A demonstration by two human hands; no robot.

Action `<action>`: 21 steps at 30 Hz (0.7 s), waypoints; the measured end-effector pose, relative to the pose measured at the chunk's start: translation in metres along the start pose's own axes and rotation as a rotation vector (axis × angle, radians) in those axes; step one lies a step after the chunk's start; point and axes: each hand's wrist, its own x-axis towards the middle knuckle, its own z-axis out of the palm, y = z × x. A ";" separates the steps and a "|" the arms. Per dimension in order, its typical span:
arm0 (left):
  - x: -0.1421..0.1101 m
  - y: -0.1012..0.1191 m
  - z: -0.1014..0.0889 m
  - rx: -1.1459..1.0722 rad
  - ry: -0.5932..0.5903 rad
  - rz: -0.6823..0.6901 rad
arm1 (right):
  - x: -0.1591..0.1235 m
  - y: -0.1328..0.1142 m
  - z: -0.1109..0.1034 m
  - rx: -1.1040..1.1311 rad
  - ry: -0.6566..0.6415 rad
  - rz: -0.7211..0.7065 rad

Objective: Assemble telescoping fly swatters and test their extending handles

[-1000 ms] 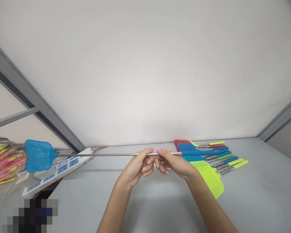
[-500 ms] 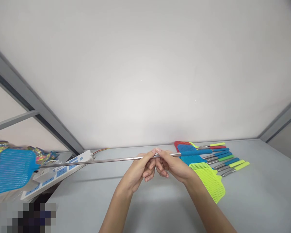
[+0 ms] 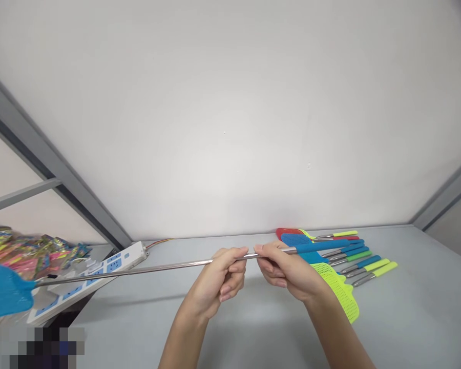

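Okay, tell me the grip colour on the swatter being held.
The grip is blue, seen best in the head view.

Bright, even light, soft and diffuse, looks overhead; exact source can't be told. Wall brightest mid-frame, falls off to grey outward, top right corner goes dark. Faint soft-edged shadow of the rod on the table, broader dim patch at bottom centre. Small glints on the rod metal. Middle reasonably sharp; blue swatter head at left edge smeared, mesh detail washed out. Wide-angle stretch toward the sides. Bottom left corner pixelated, unreadable.
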 end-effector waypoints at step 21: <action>-0.011 0.006 -0.019 0.020 0.019 -0.028 | -0.008 -0.004 -0.026 -0.053 0.007 -0.005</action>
